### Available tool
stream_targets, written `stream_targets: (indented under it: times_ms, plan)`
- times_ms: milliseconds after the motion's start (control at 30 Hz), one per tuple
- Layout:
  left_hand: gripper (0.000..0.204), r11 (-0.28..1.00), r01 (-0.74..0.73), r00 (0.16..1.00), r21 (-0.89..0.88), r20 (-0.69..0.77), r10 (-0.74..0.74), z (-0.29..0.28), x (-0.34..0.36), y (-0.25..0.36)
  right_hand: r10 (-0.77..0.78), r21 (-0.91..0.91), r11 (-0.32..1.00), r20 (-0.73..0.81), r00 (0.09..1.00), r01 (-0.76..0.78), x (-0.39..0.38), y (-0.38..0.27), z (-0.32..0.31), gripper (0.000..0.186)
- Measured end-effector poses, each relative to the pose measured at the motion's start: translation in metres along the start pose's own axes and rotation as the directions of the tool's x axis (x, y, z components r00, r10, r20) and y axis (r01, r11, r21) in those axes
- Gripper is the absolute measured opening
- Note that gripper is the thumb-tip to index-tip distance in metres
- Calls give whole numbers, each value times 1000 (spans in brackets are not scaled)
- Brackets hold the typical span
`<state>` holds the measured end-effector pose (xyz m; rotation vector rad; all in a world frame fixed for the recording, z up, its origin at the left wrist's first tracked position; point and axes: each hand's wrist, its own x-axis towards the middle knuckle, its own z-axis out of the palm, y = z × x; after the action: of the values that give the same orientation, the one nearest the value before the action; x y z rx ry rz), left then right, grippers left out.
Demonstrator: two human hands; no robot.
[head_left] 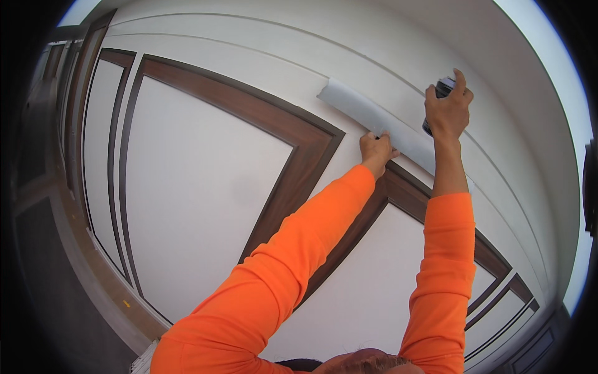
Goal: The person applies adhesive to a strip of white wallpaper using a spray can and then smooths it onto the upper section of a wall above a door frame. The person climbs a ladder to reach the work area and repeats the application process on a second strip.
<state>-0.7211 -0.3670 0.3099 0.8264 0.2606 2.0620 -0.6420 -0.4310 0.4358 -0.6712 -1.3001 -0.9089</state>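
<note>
Both my arms, in orange sleeves, reach up to a pale wall. My left hand (377, 153) is closed, pinching the lower edge of a long, pale grey-white sheet (356, 110) that looks like paper or plastic. Held against the wall, the sheet slants down to the right above the brown wooden frames, and its far end passes behind my right forearm. To the right and higher, my right hand (450, 115) is wrapped round a dark spray can (445, 88). The index finger lies over the can's top; whether it presses the nozzle I cannot tell.
Brown wooden moulding (237, 106) frames white wall panels (205, 181) below my hands. Thin grooved lines (261, 26) run along the upper wall toward a ceiling edge. On the left, a tan strip (118, 293) borders the dark floor (59, 280).
</note>
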Motion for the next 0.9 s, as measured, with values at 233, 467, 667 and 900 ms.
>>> stream_targets:
  times_ms: [233,467,667,900]
  plan:
    - [18,1000,12,1000,-10,13,-12,2,-2,2,-304,98,949,53,951,298,12,-78,36,65]
    - [18,999,4,1000,43,12,-5,0,-3,2,-209,9,977,184,960,211,34,-84,37,66]
    - [21,1000,11,1000,-4,-2,-11,0,4,-4,-39,-63,997,118,992,47,45,-36,21,66]
    - [18,999,41,999,5,-8,-41,3,0,-3,-74,-36,996,103,992,78,47,-22,10,66]
